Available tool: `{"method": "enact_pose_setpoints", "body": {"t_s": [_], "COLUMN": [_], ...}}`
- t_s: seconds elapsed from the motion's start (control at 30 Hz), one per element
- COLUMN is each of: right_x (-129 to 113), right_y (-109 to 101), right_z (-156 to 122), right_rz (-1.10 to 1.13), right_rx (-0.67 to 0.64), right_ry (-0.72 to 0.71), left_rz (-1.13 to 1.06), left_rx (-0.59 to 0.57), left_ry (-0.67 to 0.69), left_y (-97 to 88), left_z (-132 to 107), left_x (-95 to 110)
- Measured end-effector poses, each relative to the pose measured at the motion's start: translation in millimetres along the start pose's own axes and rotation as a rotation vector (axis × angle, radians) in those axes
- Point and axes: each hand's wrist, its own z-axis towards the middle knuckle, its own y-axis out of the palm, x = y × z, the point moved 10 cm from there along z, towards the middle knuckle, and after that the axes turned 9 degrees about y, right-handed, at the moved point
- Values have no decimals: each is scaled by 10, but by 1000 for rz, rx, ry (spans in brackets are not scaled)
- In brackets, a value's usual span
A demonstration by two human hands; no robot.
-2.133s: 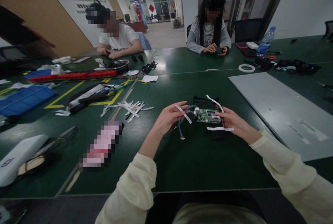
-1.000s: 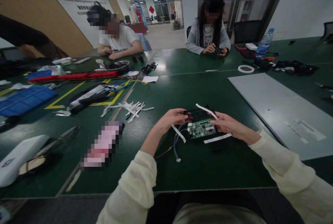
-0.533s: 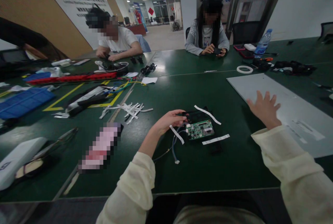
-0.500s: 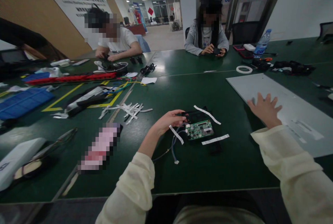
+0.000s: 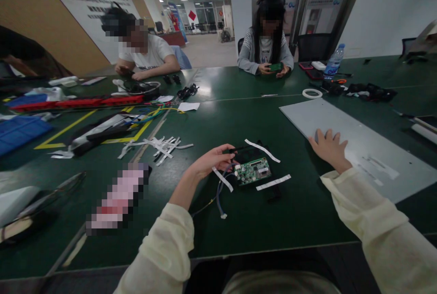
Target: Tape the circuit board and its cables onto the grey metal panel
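Circuit board [image 5: 253, 170], black frame [image 5: 251, 152] in left hand [image 5: 214, 161] (grip partly hidden), right hand [image 5: 329, 149] splayed.

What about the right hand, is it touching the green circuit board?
No, the right hand is spread over the grey panel, clearly apart from the green circuit board.

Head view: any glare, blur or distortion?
Head view: pale glare on the far part of the green table; head view: the blue tray at the left edge looks soft and stretched; head view: the circuit board shows fairly clearly, but the black frame merges with the dark surface.
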Motion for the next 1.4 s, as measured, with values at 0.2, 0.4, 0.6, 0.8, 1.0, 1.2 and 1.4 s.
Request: {"method": "enact_pose_setpoints", "body": {"t_s": [0.2, 0.4, 0.6, 0.8, 1.0, 1.2, 1.4], "right_x": [-435, -916, -1214, -1335, -1445, -1560, -1292], "right_y": [-50, -151, -239, -389, -561, -776, -700], "right_z": [-357, -803, -1232, -1581, -1971, -2164, -1426], "right_rz": [-61, -28, 89, 216, 268, 414, 518], "right_rx": [4, -15, -84, -159, -243, -349, -285], "right_ry": [-222, -486, -757, -950, -1148, -1240, -847], "left_rz": [-9, 29, 7, -63, -138, -124, -100], "left_rx": [-46, 13, 57, 99, 140, 167, 231], "left_ry": [27, 88, 131, 146, 154, 167, 137], "left_y": [32, -90, -125, -162, -177, -206, -260], "left_z": [-15, -33, -110, -144, -124, -70, 0], "left_x": [63, 173, 357, 440, 428, 364, 250]}}
